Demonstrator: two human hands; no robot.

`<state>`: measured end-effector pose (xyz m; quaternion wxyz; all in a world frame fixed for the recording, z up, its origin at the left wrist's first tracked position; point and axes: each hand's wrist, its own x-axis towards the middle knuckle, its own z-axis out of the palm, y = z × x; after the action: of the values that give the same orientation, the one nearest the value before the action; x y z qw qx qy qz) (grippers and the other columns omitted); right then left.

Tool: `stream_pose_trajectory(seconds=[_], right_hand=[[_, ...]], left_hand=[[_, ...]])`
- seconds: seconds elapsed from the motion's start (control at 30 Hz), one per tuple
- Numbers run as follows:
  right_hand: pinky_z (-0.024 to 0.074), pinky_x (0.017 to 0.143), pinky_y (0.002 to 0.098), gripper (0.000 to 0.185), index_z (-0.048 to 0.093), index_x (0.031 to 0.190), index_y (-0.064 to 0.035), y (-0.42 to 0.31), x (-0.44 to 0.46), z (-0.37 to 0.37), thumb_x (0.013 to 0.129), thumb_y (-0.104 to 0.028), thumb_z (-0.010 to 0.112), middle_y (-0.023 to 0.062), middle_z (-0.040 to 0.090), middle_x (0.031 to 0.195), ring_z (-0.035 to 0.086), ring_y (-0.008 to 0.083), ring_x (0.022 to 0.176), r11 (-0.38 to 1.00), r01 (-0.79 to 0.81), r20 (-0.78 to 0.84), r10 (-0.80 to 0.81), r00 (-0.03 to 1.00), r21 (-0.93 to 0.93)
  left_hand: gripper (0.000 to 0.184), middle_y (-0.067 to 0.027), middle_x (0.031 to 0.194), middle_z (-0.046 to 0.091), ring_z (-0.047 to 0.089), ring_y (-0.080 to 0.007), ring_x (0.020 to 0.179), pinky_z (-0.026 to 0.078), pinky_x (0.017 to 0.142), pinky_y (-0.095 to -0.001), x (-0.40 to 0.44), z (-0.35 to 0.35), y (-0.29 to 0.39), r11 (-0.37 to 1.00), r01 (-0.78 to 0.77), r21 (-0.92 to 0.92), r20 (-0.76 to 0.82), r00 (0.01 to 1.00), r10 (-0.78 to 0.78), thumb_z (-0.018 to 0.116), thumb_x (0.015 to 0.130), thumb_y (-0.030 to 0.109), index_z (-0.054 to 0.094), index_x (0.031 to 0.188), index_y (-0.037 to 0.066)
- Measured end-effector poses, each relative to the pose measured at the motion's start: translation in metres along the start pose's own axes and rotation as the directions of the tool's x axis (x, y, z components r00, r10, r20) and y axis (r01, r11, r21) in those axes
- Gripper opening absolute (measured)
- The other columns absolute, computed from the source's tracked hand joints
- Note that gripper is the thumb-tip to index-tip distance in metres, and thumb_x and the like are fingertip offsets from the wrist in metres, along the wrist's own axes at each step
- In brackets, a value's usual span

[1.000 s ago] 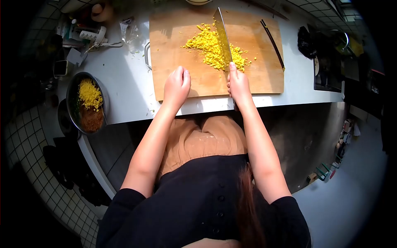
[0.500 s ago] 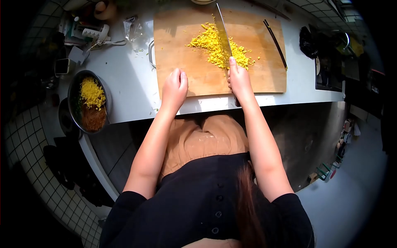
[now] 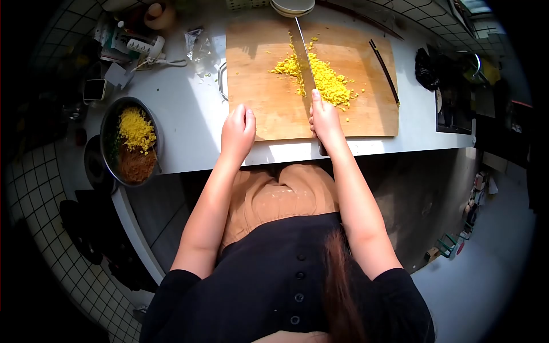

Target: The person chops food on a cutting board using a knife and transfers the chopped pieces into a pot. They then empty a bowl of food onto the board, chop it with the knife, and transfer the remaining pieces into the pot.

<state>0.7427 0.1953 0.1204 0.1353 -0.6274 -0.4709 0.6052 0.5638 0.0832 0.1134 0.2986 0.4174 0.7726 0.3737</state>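
Observation:
My right hand [image 3: 326, 121] grips the handle of a kitchen knife [image 3: 304, 54], whose long blade points away from me. The blade crosses a heap of finely chopped yellow food [image 3: 329, 83], possibly egg, with most of it to the right of the blade. Under it lies a wooden cutting board [image 3: 257, 74]. My left hand [image 3: 239, 130] is a loose fist at the board's front left edge, apart from the food, and nothing shows in it. A pair of dark chopsticks [image 3: 384, 71] lies along the board's right side.
At the left, a metal bowl [image 3: 104, 140] holds chopped yellow food, something brown and some green. White bowls [image 3: 293, 7] stand behind the board. A clear plastic bag [image 3: 197, 48] and a white corded device [image 3: 146, 46] are at the back left; a black bag [image 3: 425, 68] sits at the right.
The knife has shifted left across the chopped food, leaving more of it right of the blade. My left hand stays closed at the board's edge. The whole view has moved slightly.

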Motion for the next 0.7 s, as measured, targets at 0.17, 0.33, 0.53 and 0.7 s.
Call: stream_pose_trajectory(seconds=[0.17, 0.33, 0.53, 0.7], right_hand=[[0.0354, 0.036, 0.0275, 0.056, 0.043, 0.067, -0.0073, 0.013, 0.008, 0.027, 0.094, -0.056, 0.041, -0.0004, 0.041, 0.052, 0.041, 0.0105, 0.039, 0.997, 0.006, 0.08, 0.0, 0.997, -0.074], [0.0352, 0.035, 0.027, 0.056, 0.044, 0.067, -0.007, 0.018, 0.005, 0.017, 0.094, -0.056, 0.041, -0.0001, 0.041, 0.05, 0.04, 0.0107, 0.037, 0.997, -0.063, 0.026, 0.064, 0.998, -0.035], [0.0352, 0.036, 0.0249, 0.059, 0.049, 0.071, -0.0051, 0.021, -0.008, -0.033, 0.094, -0.058, 0.038, 0.0005, 0.044, 0.055, 0.041, 0.0094, 0.04, 0.967, -0.064, 0.03, 0.059, 0.998, 0.246], [0.0341, 0.036, 0.026, 0.063, 0.053, 0.077, -0.0022, 0.05, -0.034, -0.081, 0.094, -0.059, 0.034, 0.0004, 0.042, 0.051, 0.038, 0.0109, 0.037, 0.85, -0.029, -0.098, 0.094, 0.991, 0.526]], left_hand=[[0.021, -0.0191, 0.068, 0.052, 0.05, -0.0362, 0.065, 0.04, 0.061, -0.0434, -0.001, -0.004, -0.005, 1.0, -0.013, -0.002, 0.009, 1.0, 0.013, 0.046, 0.092, 0.013, 0.047, 0.078, -0.002], [0.02, -0.0184, 0.067, 0.052, 0.051, -0.0348, 0.065, 0.041, 0.061, -0.0416, 0.0, -0.012, -0.008, 1.0, 0.024, -0.014, 0.03, 0.999, -0.023, 0.046, 0.092, 0.014, 0.05, 0.08, -0.001], [0.017, -0.0167, 0.07, 0.053, 0.052, -0.0324, 0.065, 0.042, 0.062, -0.0397, 0.011, -0.006, -0.015, 0.999, -0.039, 0.005, 0.044, 0.998, 0.039, 0.048, 0.091, 0.013, 0.052, 0.082, -0.001], [0.014, -0.0138, 0.084, 0.057, 0.055, -0.0278, 0.082, 0.044, 0.076, -0.0361, 0.045, 0.019, -0.014, 0.978, -0.207, 0.025, 0.039, 0.978, 0.206, 0.048, 0.092, 0.012, 0.055, 0.093, -0.001]])
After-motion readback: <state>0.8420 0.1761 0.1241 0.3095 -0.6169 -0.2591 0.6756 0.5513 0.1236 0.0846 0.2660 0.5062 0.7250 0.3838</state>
